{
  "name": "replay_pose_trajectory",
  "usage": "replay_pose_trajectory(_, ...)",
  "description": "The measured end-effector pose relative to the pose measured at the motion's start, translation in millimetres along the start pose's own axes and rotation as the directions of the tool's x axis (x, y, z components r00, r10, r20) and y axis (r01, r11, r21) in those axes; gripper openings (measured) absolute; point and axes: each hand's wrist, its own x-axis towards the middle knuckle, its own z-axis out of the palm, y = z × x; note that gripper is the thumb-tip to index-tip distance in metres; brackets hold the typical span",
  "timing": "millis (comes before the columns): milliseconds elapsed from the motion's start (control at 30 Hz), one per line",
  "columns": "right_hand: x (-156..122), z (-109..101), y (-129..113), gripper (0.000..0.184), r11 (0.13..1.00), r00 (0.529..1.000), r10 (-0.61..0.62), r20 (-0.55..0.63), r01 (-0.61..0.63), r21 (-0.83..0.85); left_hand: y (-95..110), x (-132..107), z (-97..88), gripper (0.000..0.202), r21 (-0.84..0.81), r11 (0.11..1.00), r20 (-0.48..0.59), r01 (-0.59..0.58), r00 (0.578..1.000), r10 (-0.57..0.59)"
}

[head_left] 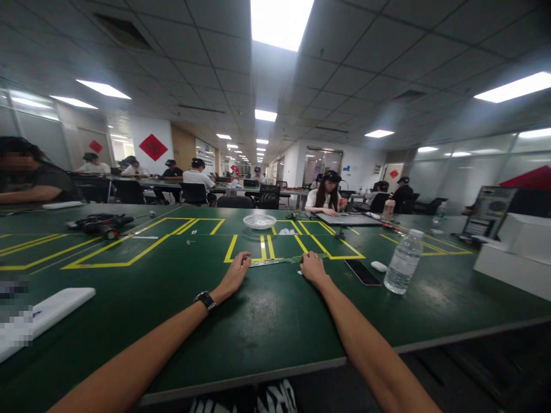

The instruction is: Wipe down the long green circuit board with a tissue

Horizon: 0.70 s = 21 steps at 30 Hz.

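Observation:
A long, thin green strip that looks like a circuit board lies crosswise in front of me, level with the table top. My left hand has its fingers closed at the strip's left end. Toward the other end, my right hand is closed over the strip, and a short piece sticks out past it. The fingers cover both gripped parts. A small white scrap lies by my right hand.
Right of my hands are a black phone, a white case and a water bottle. A white basket stands ahead. Dark tools and a white slab lie left. A person sits across the table.

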Motion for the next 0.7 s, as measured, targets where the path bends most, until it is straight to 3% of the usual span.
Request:
replay_pose_trajectory(133,2.0,2.2,2.1,0.042,1.000,0.996,-0.001,0.085,-0.001,0.022,-5.2,1.1,2.0,0.040,-0.006,1.000,0.036,0.002,0.999,-0.002)
replay_pose_trajectory(300,1.4,-1.2,1.6,0.053,0.994,0.992,-0.112,0.062,0.113,-0.005,-3.1,0.2,2.3,0.041,-0.008,1.000,0.063,-0.006,0.998,0.007)
replay_pose_trajectory(533,-2.6,-6.1,-38.5,0.051,0.920,0.916,-0.392,0.083,0.389,0.049,-1.9,0.7,2.7,0.038,0.019,0.999,0.070,-0.041,0.997,0.040)
replay_pose_trajectory(700,-6.0,-9.1,-58.3,0.048,0.900,0.892,-0.436,0.115,0.433,0.056,-4.3,0.8,3.7,0.036,0.009,0.998,0.058,-0.062,0.996,0.062)
